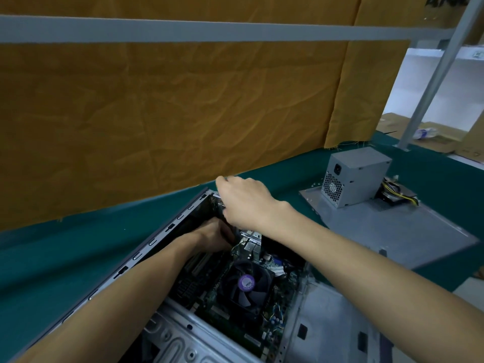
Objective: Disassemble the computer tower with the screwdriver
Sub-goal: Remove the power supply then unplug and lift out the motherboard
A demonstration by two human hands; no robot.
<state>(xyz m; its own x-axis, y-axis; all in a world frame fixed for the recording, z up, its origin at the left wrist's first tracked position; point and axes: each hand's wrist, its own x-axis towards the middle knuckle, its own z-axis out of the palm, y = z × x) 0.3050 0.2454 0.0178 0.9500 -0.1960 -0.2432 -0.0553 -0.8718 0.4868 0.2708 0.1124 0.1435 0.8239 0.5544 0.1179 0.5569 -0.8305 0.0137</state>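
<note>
The open computer tower [167, 231] lies on its side on the green table. Its motherboard and a black CPU fan [246, 286] with a purple label are exposed. My left hand [214, 235] reaches deep into the case near the rear corner; its fingers are curled around something dark that I cannot make out. My right hand [246, 203] rests over the rear top edge of the case, fingers curled down onto a metal bracket there. No screwdriver is visible.
A grey power supply [353, 176] with yellow and black cables stands on a removed metal side panel [392, 231] at the right. An orange cloth [170, 113] hangs close behind the case. The green table [65, 258] extends left; its right edge lies beyond the panel.
</note>
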